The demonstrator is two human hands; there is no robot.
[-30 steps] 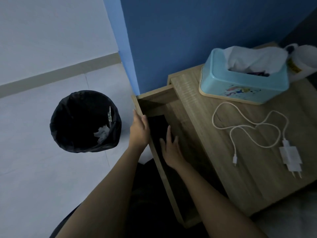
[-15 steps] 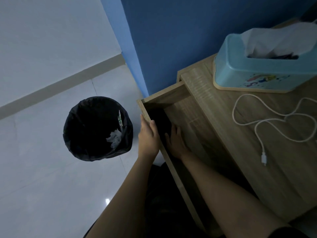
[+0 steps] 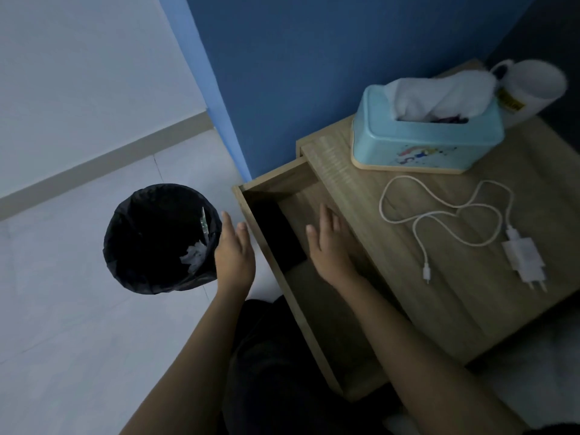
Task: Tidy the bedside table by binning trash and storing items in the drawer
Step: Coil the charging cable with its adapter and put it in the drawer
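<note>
The wooden bedside table has its drawer pulled out toward me. A flat black object lies in the drawer against its left wall. My right hand hovers open over the drawer, just right of the black object, holding nothing. My left hand is open outside the drawer's left wall, off the wood. On the tabletop lie a white cable and its white plug adapter. A black-lined bin with crumpled trash inside stands on the floor to the left.
A light blue tissue box sits at the back of the tabletop, with a white mug behind it. A blue wall rises behind the table. Pale tiled floor spreads left.
My left hand has let go of the drawer's left wall and opened. My right hand has lifted off the black object and moved right. The view has shifted to show more of the tabletop.
</note>
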